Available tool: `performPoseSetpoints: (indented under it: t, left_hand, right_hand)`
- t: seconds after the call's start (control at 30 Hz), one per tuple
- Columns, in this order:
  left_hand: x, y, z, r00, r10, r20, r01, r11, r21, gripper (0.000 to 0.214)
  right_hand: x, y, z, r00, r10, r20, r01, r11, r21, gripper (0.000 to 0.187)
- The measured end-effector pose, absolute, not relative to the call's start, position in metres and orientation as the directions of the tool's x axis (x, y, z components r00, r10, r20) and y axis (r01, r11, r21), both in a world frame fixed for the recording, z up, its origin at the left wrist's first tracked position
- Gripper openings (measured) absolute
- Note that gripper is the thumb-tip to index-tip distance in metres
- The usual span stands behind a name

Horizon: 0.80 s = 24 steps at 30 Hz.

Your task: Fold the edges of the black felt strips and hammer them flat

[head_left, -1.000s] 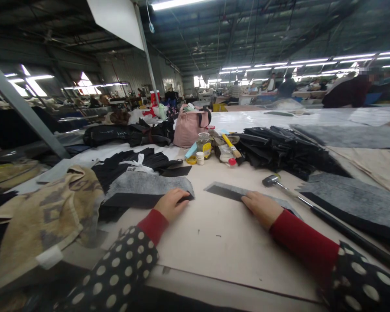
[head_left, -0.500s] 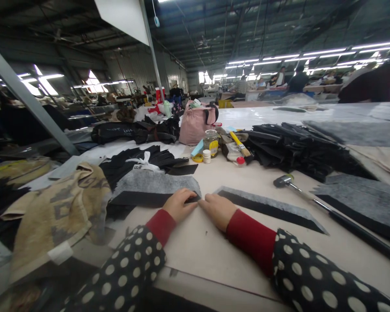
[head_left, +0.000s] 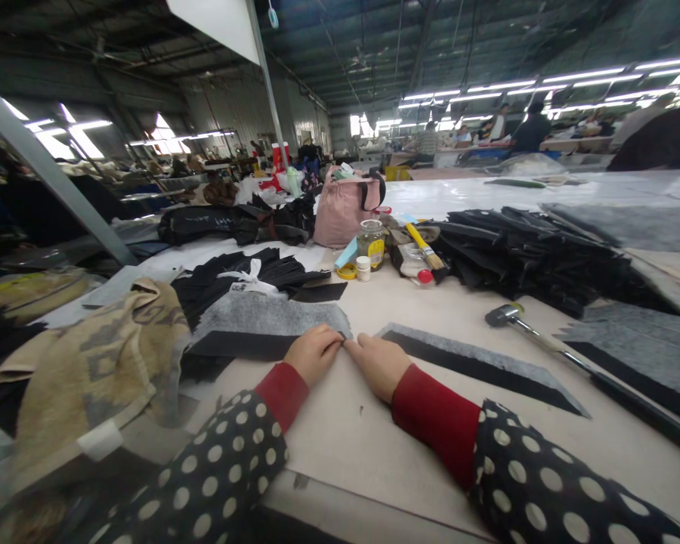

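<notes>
On the table in front of me lies a grey piece of material with a black strip (head_left: 243, 344) folded along its near edge. My left hand (head_left: 316, 355) is closed at the right end of this piece, its fingertips pinching the dark corner. From the other side, my right hand (head_left: 379, 366) meets it, thumb and forefinger pressed together at the same corner. The fingertips of both hands nearly touch, and they hide most of what is between them. A second grey-and-black piece (head_left: 481, 369) rests flat just beyond my right hand.
A hammer (head_left: 504, 315) with a long dark handle lies at right. Behind stand a glass jar (head_left: 369, 242), a small white bottle (head_left: 363, 268), a yellow-handled brush (head_left: 422, 243) and a pink bag (head_left: 345, 208). Black piles (head_left: 533, 253) and a patterned cloth (head_left: 107, 355) flank the work surface.
Both hands stay at the corner, with the fingertips drawn slightly closer together and a little higher. The view has shifted slightly.
</notes>
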<state>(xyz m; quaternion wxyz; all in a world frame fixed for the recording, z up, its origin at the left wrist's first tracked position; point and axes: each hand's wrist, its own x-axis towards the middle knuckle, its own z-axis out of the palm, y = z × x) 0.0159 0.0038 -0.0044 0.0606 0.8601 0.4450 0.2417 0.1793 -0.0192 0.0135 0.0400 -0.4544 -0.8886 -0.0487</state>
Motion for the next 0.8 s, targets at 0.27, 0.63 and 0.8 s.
performPoseSetpoints:
  t: [0.27, 0.63, 0.8]
  left_hand:
    - [-0.001, 0.017, 0.0, 0.069, 0.906, 0.417, 0.807, -0.296, 0.511, 0.016]
    - [-0.013, 0.023, -0.001, -0.117, 0.927, 0.356, 0.603, -0.218, 0.767, 0.011]
    - [-0.021, 0.022, 0.005, -0.244, 0.914, 0.324, 0.448, -0.19, 0.874, 0.016]
  right_hand:
    - [0.172, -0.02, 0.012, -0.55, 0.83, 0.095, 0.835, 0.549, 0.033, 0.023]
    - [0.139, -0.005, 0.008, -0.694, 0.684, 0.224, 0.688, 0.722, -0.074, 0.022]
    - [0.13, -0.002, -0.006, -0.681, 0.673, 0.287, 0.669, 0.732, -0.13, 0.03]
